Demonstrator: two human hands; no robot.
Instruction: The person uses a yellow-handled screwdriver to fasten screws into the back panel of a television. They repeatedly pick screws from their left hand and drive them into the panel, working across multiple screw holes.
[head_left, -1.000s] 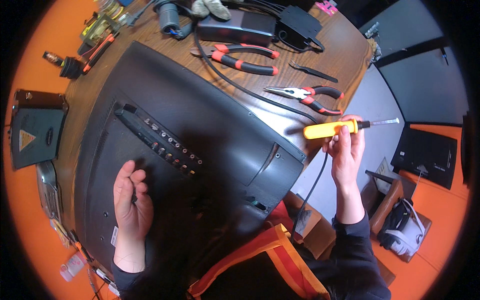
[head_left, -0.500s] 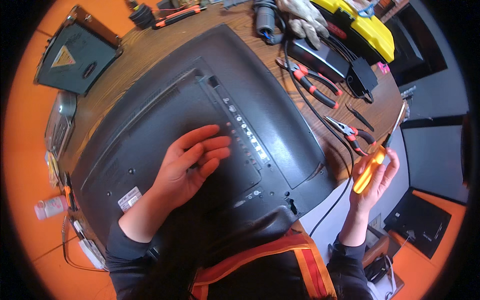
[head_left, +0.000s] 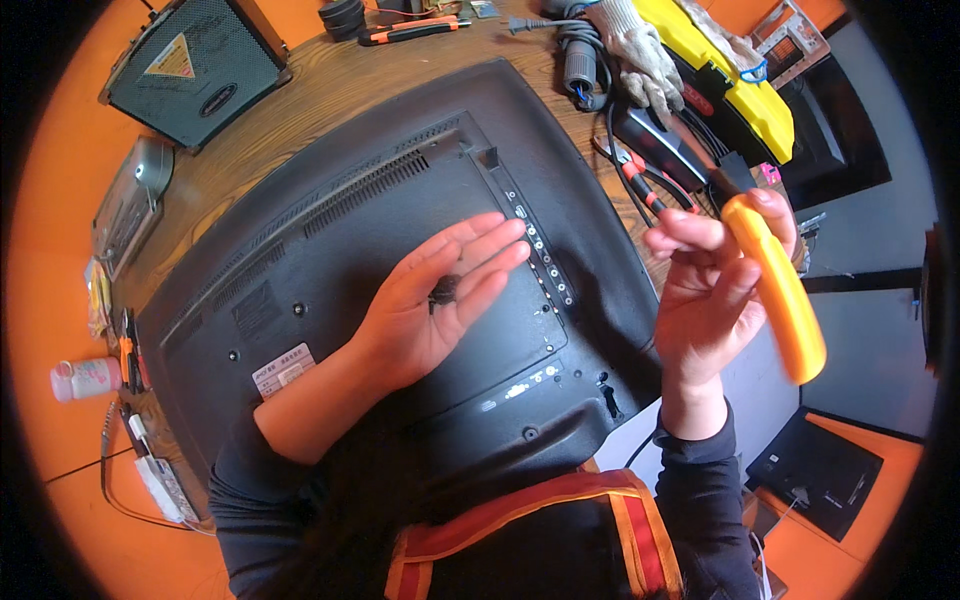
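Note:
A black flat-screen back housing [head_left: 370, 160], with vents and a row of sockets, lies face down before me. Over its middle, my left hand [head_left: 420, 330] is palm up, fingers stretched and slightly curved, with small dark pieces [head_left: 443, 292] in the palm, perhaps screws. My right hand [head_left: 700, 310], raised at the housing's right edge, holds a screwdriver [head_left: 780, 285] by its yellow handle, the shaft angled away to the upper left. Red-and-black pliers [head_left: 655, 195] lie on the wooden table beyond, partly behind that hand.
A speaker box [head_left: 195, 75] stands back left. Work gloves [head_left: 645, 60], coiled cable [head_left: 580, 65], a black adapter [head_left: 650, 135] and a yellow toolbox [head_left: 760, 115] crowd the back right. A pink bottle [head_left: 85, 380] and more tools [head_left: 130, 360] sit at left.
The view has swung, showing more of the table's far left. My right hand has lifted the screwdriver, whose shaft now points up-left. My left hand has moved inward with its fingers straighter.

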